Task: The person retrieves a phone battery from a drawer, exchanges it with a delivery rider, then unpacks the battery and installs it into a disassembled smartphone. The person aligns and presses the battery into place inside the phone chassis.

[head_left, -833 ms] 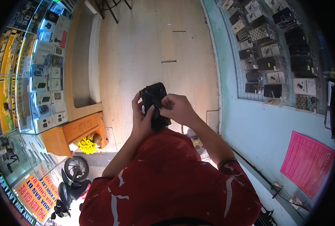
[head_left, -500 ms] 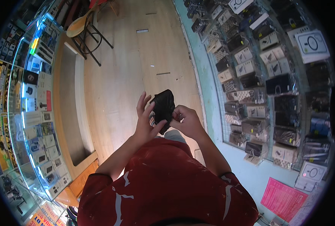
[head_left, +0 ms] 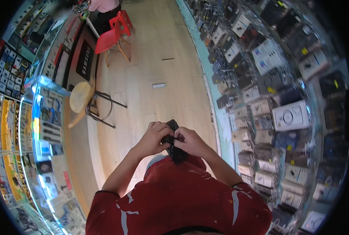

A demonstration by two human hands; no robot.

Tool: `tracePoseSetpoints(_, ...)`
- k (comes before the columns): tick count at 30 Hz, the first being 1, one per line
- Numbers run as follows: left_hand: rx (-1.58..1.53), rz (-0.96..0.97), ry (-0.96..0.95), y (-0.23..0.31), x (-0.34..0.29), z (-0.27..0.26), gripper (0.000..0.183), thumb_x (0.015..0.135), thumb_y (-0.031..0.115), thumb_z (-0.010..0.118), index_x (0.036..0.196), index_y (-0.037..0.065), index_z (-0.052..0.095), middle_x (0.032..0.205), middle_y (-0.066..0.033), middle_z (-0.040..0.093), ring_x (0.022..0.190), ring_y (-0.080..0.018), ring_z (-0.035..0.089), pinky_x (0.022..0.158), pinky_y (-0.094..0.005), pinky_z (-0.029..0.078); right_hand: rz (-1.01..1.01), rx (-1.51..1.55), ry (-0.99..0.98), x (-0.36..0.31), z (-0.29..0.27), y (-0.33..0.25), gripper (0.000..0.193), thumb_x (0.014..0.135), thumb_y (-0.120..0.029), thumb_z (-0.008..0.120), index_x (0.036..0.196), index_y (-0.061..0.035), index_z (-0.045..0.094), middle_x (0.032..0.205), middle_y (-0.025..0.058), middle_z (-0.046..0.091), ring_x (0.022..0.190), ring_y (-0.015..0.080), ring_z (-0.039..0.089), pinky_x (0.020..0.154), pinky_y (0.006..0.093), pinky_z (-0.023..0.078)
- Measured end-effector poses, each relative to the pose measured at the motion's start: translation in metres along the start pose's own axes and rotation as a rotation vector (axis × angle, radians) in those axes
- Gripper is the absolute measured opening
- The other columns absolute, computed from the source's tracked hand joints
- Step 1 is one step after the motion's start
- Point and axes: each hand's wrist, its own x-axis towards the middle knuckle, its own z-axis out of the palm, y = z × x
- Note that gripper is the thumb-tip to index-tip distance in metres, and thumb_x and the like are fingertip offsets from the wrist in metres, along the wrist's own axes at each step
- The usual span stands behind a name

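Note:
A crinkled, glossy black bag [head_left: 178,155] is held in front of my red shirt, near the middle of the view. My left hand [head_left: 155,138] grips it from the left with curled fingers. From the right, the fingertips of my right hand [head_left: 191,142] pinch it close to the left fingers. The upper end of the bag stands up between the hands, and its lower part hangs down against the shirt. Whatever the bag may contain is hidden.
Packaged accessories hang in rows on the wall rack [head_left: 257,113] to the right. Lit glass display cases [head_left: 51,129] line the left. A round-seated stool [head_left: 81,96] and a red chair [head_left: 108,41] stand along the aisle, and a person in pink [head_left: 104,5] is at the far end.
The view now reaches farther up the aisle, bringing the red chair and the person in. My spread left fingers have closed on the bag, and both hands have come together over it.

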Motion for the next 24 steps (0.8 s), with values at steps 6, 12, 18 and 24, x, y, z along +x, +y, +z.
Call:
tracePoseSetpoints(6, 0.01, -0.098, 0.244, -0.137, 0.134, -0.096, 0.031, 0.072, 0.008, 0.079, 0.1, 0.007, 0.066, 0.094, -0.0087, 0.067, 0.091, -0.0326, 0.062, 0.086, -0.0432, 0.046, -0.002, 0.193, -0.298, 0.252, -0.109, -0.03, 0.025, 0.094, -0.013, 0.079, 0.113, -0.0002, 0.069, 0.089, 0.006, 0.069, 0.077, 0.0157, 0.064, 0.074, 0.0328, 0.056)
tracePoseSetpoints(12, -0.163, -0.171, 0.399, -0.314, 0.304, -0.155, 0.028, 0.073, 0.006, 0.074, 0.099, 0.005, 0.064, 0.094, -0.0108, 0.065, 0.09, -0.0332, 0.061, 0.084, -0.0421, 0.046, 0.011, 0.196, -0.221, 0.485, -0.198, -0.007, 0.02, 0.096, -0.012, 0.078, 0.111, -0.0011, 0.071, 0.093, 0.0055, 0.073, 0.087, 0.0126, 0.068, 0.082, 0.0324, 0.058)
tracePoseSetpoints(18, -0.365, -0.095, 0.225, -0.463, 0.519, -0.268, 0.031, 0.078, 0.013, 0.078, 0.106, 0.007, 0.066, 0.099, -0.0115, 0.068, 0.095, -0.0353, 0.065, 0.092, -0.0437, 0.047, 0.068, 0.227, -0.013, 0.697, -0.322, -0.012, 0.019, 0.095, -0.007, 0.076, 0.112, -0.0014, 0.07, 0.096, 0.0055, 0.074, 0.089, 0.0125, 0.069, 0.085, 0.0316, 0.058)
tracePoseSetpoints(24, -0.54, -0.016, -0.228, -0.609, 0.735, -0.397, 0.031, 0.086, 0.012, 0.076, 0.116, 0.005, 0.07, 0.1, -0.0104, 0.069, 0.093, -0.0274, 0.065, 0.083, -0.0387, 0.054, 0.099, 0.413, 0.017, 0.904, -0.454, -0.027, 0.02, 0.096, 0.002, 0.073, 0.115, 0.0026, 0.068, 0.102, 0.0022, 0.069, 0.094, 0.0105, 0.067, 0.085, 0.0295, 0.058)
